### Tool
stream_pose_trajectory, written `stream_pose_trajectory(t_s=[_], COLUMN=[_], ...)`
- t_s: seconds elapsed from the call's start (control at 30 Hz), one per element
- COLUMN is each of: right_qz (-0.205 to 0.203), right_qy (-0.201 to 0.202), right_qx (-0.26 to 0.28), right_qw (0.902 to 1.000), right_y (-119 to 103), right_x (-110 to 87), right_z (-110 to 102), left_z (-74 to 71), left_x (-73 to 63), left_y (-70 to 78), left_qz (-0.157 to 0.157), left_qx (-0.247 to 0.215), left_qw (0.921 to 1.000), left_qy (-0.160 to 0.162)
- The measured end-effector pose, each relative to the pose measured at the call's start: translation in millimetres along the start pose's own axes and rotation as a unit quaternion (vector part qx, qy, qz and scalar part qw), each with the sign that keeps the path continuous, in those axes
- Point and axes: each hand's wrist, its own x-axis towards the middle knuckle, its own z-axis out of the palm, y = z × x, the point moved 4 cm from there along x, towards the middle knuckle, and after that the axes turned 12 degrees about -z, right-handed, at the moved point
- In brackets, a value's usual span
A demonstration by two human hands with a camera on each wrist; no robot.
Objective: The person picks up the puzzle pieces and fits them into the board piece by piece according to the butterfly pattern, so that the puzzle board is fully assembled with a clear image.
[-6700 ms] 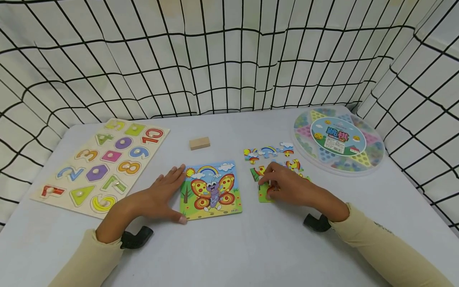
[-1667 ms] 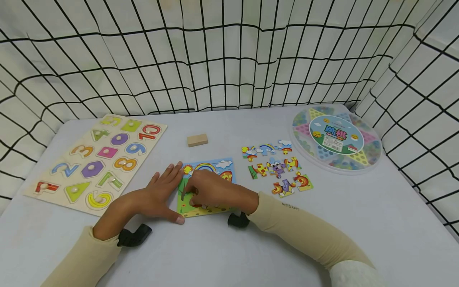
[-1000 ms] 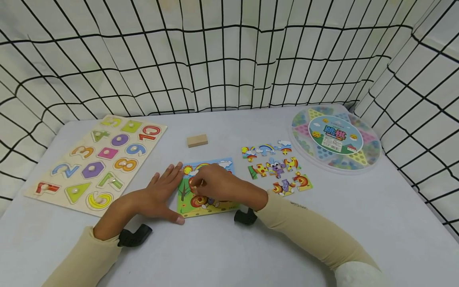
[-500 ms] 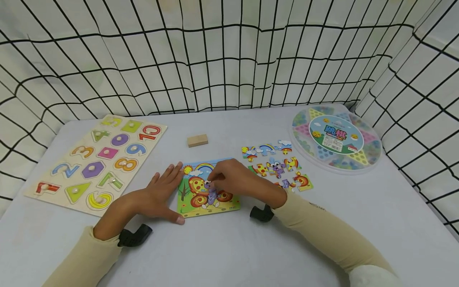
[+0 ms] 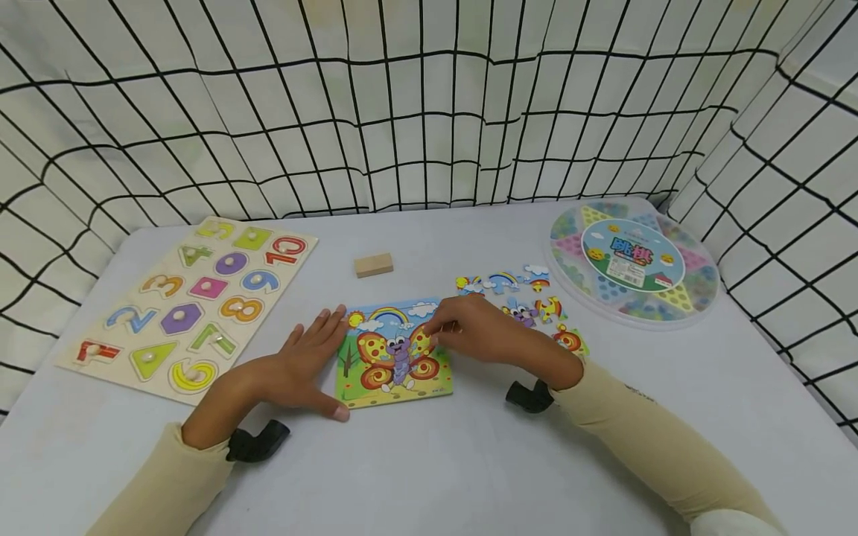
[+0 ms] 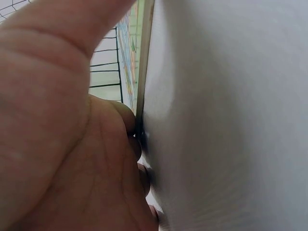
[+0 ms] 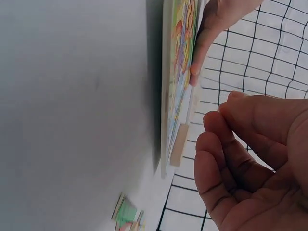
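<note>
A flat butterfly picture board (image 5: 398, 365) lies in the middle of the table. My left hand (image 5: 302, 365) rests flat along its left edge, fingers spread, thumb at the near left corner. In the left wrist view, my left fingers (image 6: 144, 178) lie beside the board's edge (image 6: 144, 62). My right hand (image 5: 492, 331) hovers over the board's right edge. In the right wrist view, thumb and fingers (image 7: 209, 168) are loosely curled with their tips together and nothing visible between them. Beyond this hand lie several butterfly jigsaw pieces (image 5: 548, 308), partly hidden by it.
A wooden number-and-shape peg puzzle (image 5: 194, 305) lies at the left. A small wooden block (image 5: 373, 265) sits behind the butterfly board. At the back right stands a round Chinese checkers box (image 5: 633, 260). Black-lined white cloth (image 5: 429, 104) closes off the back and sides.
My right hand went from the jigsaw pieces to the board's lower left, then slid rightward across it. A green piece has left the near left of the group. My left hand stays put.
</note>
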Motion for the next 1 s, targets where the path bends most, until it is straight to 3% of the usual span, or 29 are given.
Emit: stream_pose_trajectory(t_s=[0.5,1.0], right_qz=[0.029,0.066], right_qy=[0.015,0.034], right_qx=[0.005,-0.014], right_qw=[0.9995,0.9971], right_y=[18,36], right_x=[-36.6,-92.1], right_z=[-19,-39], left_z=[-1.4,-0.9], left_x=[-4.9,-1.8], left_y=[-4.2,-2.1], left_qz=[0.002,0.003], left_qx=[-0.005,0.004], left_qw=[1.0000,1.0000], left_qy=[0.004,-0.003])
